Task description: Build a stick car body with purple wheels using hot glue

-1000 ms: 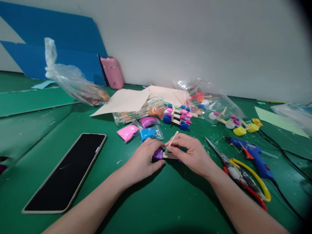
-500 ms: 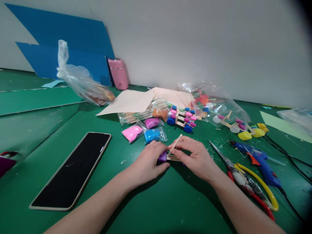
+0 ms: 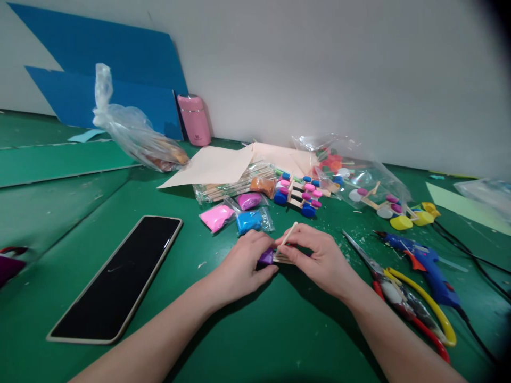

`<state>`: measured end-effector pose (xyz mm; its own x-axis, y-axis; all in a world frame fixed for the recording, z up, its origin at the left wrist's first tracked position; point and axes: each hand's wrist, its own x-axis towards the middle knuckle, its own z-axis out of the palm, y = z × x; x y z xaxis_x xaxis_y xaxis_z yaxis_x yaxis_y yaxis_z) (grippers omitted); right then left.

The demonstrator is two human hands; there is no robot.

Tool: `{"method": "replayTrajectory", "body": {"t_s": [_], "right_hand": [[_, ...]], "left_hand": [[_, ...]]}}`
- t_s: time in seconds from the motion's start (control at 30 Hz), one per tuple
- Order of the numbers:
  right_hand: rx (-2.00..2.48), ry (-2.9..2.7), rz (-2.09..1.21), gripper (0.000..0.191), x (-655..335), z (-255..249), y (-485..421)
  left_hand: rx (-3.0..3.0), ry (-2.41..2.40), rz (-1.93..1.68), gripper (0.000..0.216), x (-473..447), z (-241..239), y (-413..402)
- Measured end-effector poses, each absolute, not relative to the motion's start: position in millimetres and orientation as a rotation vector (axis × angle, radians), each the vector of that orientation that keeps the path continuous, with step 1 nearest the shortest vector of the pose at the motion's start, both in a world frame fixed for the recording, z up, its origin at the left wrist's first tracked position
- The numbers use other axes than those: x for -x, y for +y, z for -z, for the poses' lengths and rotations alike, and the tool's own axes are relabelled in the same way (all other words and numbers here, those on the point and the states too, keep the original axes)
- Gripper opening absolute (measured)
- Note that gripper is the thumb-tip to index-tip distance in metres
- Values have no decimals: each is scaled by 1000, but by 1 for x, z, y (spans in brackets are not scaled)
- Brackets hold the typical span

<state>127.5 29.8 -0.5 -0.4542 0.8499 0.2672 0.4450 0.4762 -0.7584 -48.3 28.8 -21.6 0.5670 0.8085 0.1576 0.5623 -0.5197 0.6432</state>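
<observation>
In the head view, my left hand (image 3: 245,261) is closed around a small purple piece (image 3: 266,257) at the end of a little wooden stick frame (image 3: 283,259). Between thumb and fingers, my right hand (image 3: 317,255) pinches a thin wooden stick (image 3: 289,234), tilted up to the right. Its lower end meets the frame beside the purple piece; the exact contact is hidden. Fingers cover much of the frame. Just beyond my hands lie bags of blue clay (image 3: 249,220), pink clay (image 3: 216,217) and magenta clay (image 3: 249,200).
At left lies a phone (image 3: 115,282). On the right are scissors (image 3: 393,287) and a blue glue gun (image 3: 425,266) with its cable. Farther back are stick models with coloured wheels (image 3: 297,195), a bundle of sticks (image 3: 235,183), paper (image 3: 211,166) and a pink flask (image 3: 194,119).
Hardly anything differs. The upright stick in my right hand tilts slightly lower at its top, and my fingers shift a little; my left hand keeps its place.
</observation>
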Motion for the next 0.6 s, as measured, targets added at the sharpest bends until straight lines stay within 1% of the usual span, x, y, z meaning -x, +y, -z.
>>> {"method": "replayTrajectory", "body": {"t_s": [0.6], "right_hand": [[1067, -2095, -799, 13, -127, 0, 29]], "left_hand": [[-2276, 1090, -604, 13, 49, 23, 29]]}}
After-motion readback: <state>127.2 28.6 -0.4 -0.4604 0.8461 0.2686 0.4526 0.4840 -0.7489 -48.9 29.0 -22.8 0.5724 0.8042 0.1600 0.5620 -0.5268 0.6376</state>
